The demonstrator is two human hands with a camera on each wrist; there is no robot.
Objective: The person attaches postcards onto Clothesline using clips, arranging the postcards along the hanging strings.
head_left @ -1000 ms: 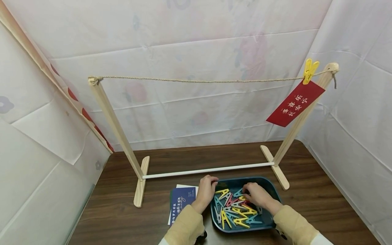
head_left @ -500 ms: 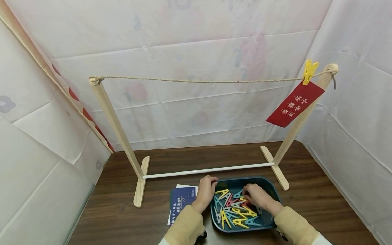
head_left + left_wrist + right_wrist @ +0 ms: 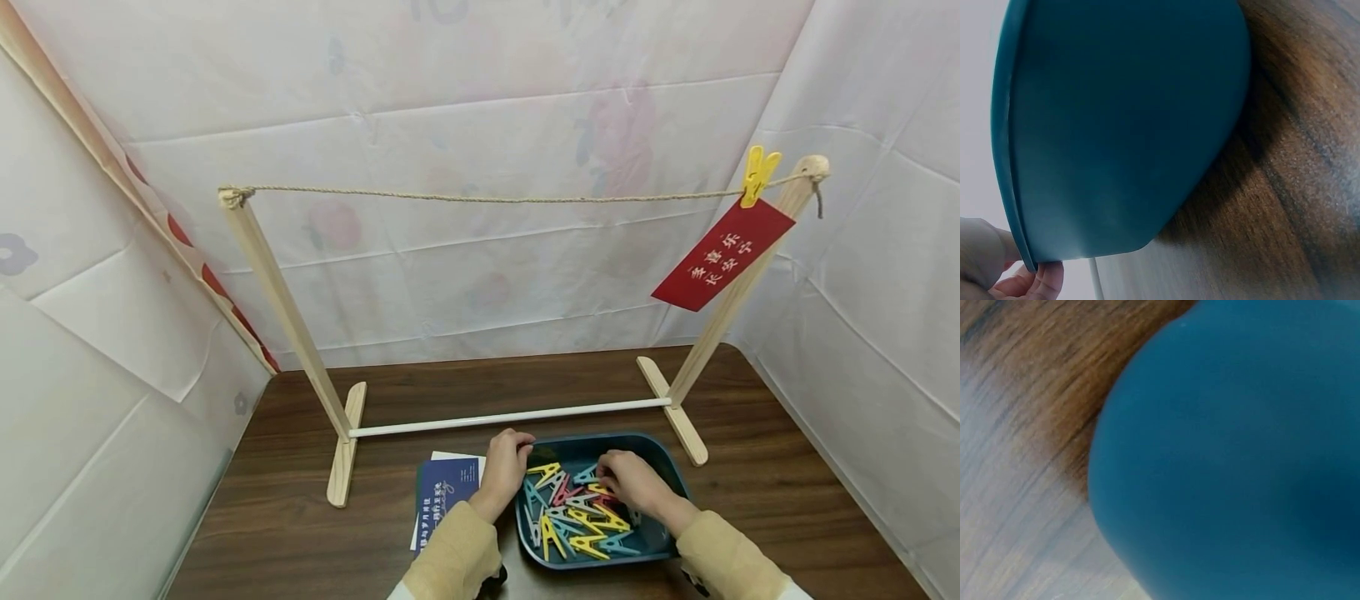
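Note:
A dark teal tray [image 3: 645, 442] holding several coloured clothespins [image 3: 577, 521] sits on the brown table in front of me. My left hand [image 3: 521, 446] grips the tray's far left rim. In the left wrist view its fingertips [image 3: 1038, 284] curl under the edge of the tray [image 3: 1122, 125]. My right hand [image 3: 606, 477] is inside the tray, fingers curled down onto a clothespin among the yellow and red ones. The right wrist view shows only the tray's outer wall [image 3: 1241, 456] and table.
A wooden rack stands behind the tray, with a rope [image 3: 487, 198] strung between two posts and a white rod [image 3: 510, 414] low down. A yellow clothespin [image 3: 757, 173] holds a red card [image 3: 723, 254] at the rope's right end. A blue card [image 3: 444, 492] lies left of the tray.
My right hand has shifted slightly among the clothespins. The left hand and the tray have stayed in place.

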